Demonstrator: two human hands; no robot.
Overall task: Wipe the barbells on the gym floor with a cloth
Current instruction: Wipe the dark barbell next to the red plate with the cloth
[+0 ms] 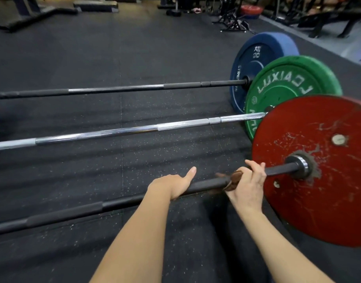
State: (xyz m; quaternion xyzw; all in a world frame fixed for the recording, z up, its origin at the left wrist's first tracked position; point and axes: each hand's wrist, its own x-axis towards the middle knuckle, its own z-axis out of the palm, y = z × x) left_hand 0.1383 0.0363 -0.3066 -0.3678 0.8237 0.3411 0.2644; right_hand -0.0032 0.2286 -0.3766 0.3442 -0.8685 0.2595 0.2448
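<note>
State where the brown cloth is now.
In the head view, lower right of centre: the right hand grips the cloth on the nearest barbell, just left of the red plate.

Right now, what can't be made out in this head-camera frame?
Head view:
- Nearest barbell: left end cut off by frame edge.
- Cloth: mostly covered by right hand gripping it.
- Left hand: fingers hidden behind that barbell.
- Blue plate: small lettering blurred.
- Red plate: cropped at right edge.

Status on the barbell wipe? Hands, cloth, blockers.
Left hand grips nearest barbell. Right hand grips brown cloth wrapped on that bar, near red plate. Bar bare from cloth to plate, nothing blocking.
</note>
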